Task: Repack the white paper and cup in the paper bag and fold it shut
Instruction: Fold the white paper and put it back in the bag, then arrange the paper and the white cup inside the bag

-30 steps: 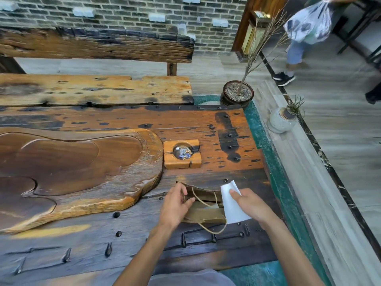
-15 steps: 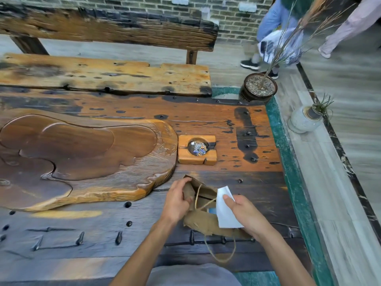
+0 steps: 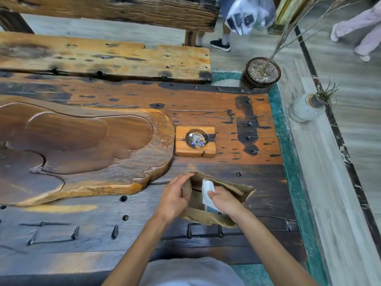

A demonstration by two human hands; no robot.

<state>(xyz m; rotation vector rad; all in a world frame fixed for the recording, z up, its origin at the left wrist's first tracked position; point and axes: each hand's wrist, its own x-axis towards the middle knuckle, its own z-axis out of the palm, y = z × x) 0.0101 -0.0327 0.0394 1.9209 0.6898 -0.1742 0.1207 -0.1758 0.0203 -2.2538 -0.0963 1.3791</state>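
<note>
A brown paper bag (image 3: 235, 187) lies on the dark wooden table (image 3: 82, 230) near its front right, with its mouth held open. My left hand (image 3: 174, 198) pinches the bag's left rim. My right hand (image 3: 223, 200) grips a white paper (image 3: 207, 190), which reaches down into the bag's opening. A small bluish-white patch shows inside the bag under the paper. I cannot tell whether it is the cup.
A wooden ashtray (image 3: 194, 141) with butts stands just beyond the bag. A big carved wooden tray (image 3: 78, 149) fills the table's left. A potted twig (image 3: 260, 72) and a small grey vase (image 3: 307, 108) stand at the right. People walk past at the back.
My right hand has pushed the white paper from above the bag down into its opening. My left hand has spread the bag's mouth wider. The bag's string handle has gone out of sight.
</note>
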